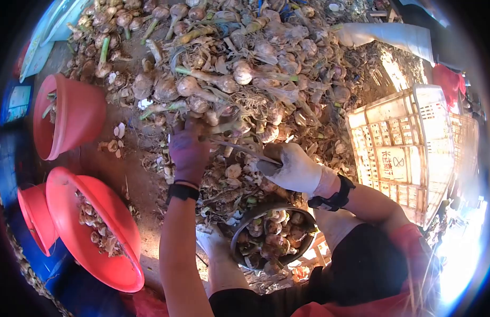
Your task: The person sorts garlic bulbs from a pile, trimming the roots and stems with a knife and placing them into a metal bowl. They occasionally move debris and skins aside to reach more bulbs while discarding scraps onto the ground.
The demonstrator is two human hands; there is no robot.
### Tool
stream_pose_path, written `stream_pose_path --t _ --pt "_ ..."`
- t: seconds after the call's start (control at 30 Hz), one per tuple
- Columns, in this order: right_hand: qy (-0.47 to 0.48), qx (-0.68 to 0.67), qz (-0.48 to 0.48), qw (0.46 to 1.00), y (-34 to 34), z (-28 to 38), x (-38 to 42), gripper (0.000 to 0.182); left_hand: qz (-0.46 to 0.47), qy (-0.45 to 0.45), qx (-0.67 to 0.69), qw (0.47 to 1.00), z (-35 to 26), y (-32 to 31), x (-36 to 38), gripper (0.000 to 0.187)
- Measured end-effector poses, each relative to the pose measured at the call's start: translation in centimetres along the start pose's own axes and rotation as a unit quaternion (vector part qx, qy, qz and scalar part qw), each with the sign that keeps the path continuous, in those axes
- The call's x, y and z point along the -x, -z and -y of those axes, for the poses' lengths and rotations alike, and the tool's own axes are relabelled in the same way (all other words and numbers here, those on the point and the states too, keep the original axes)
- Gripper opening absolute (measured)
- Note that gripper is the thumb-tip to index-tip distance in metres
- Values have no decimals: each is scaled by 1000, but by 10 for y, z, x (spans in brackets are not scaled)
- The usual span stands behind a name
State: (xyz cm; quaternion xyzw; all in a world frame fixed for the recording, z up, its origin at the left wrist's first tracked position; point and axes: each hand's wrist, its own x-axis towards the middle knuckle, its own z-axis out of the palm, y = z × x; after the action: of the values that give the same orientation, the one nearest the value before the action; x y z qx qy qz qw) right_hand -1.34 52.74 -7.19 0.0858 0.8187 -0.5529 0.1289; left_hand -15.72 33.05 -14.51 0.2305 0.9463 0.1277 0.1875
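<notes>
My left hand (189, 150), in a purple glove, reaches into the near edge of a heap of garlic (245, 74) with long stems and dried roots. Its fingers are curled at a garlic bulb (209, 117); the grip is partly hidden and slightly blurred. My right hand (296, 168), in a white glove with grey fingertips, is closed around what looks like a knife, its thin metal blade (242, 149) pointing left toward my left hand. Below my hands, between my legs, stands a dark round bucket (236, 240) holding several trimmed garlic bulbs (276, 232).
At left are a tilted red bucket (81, 119), a wide red basin (120, 216) with small garlic pieces inside, and another red container (36, 214). White plastic crates (390, 145) stand at right. Dry skins and stem scraps (224, 185) cover the ground between.
</notes>
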Motion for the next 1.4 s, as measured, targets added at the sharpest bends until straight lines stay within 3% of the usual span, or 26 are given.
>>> stream_pose_path --t 0.03,0.1,0.17,0.23,0.27,0.3,0.33,0.37,0.43,0.47,0.57,0.73,0.8,0.83,0.87,0.93,0.97,1.0,1.07,1.1,1.13,1.2,1.23,1.27,1.33,1.4 --pt "-23 23 16 999 2 5 0 23 -60 -2 -32 998 11 -19 3 34" --pt "-43 45 32 998 -1 4 0 23 -101 -25 -80 991 29 -45 13 31" --pt "14 50 5 999 -12 -3 2 24 -144 -47 -128 980 34 -47 28 27" --pt "4 57 14 998 -14 1 4 23 -61 -128 -31 989 29 -52 42 26" --pt "-9 61 24 998 -13 5 5 24 -64 -127 -28 989 22 -48 51 26" --pt "-12 63 25 998 -11 9 6 24 -10 -37 141 989 16 -43 65 24" --pt "4 95 43 995 -9 15 6 24 46 54 302 951 9 -33 79 23" --pt "23 127 59 990 -7 18 4 24 45 53 302 951 0 -20 93 23" --pt "-20 140 75 987 -13 14 0 25 74 171 618 764 -17 7 124 15" --pt "-61 153 88 982 -15 10 -1 26 74 168 619 764 -23 13 135 15" --pt "-24 265 163 950 -25 -5 -4 30 54 218 636 738 -29 25 154 13" --pt "29 221 135 965 -40 -21 6 29 55 250 707 659 -37 42 175 19" --pt "-131 235 151 951 -33 -20 -11 28 20 240 705 667 -38 44 194 20" --pt "-201 248 209 924 -15 -13 -10 31 -11 223 704 674 -33 45 188 21" --pt "-162 198 153 955 -9 7 -2 33 -30 196 707 679 -23 41 174 21" --pt "-124 48 122 984 -18 22 6 30 52 199 794 572 1 13 177 28" --pt "-112 53 123 985 -20 29 -2 30 60 140 655 740 6 9 177 48" --pt "-53 87 140 985 -26 34 -3 28 58 142 652 743 7 7 179 48" --pt "-4 117 153 981 -38 34 1 26 27 -19 561 827 -27 36 169 69" --pt "3 121 173 978 -42 29 0 27 32 1 563 826 -35 43 166 89" --pt "9 127 191 973 -42 28 0 29 35 -6 565 824 -35 42 164 89" --pt "21 95 148 984 -39 33 2 31 119 21 743 658 -33 37 165 101" --pt "6 116 154 981 -38 35 0 31 113 20 767 632 -38 44 162 100" --pt "-10 133 163 978 -36 36 0 30 115 22 768 629 -41 47 159 100" --pt "-4 166 187 968 -34 34 1 29 81 30 705 704 -46 48 159 89" --pt "37 115 100 988 -42 24 2 30 60 76 727 680 -43 40 160 81"
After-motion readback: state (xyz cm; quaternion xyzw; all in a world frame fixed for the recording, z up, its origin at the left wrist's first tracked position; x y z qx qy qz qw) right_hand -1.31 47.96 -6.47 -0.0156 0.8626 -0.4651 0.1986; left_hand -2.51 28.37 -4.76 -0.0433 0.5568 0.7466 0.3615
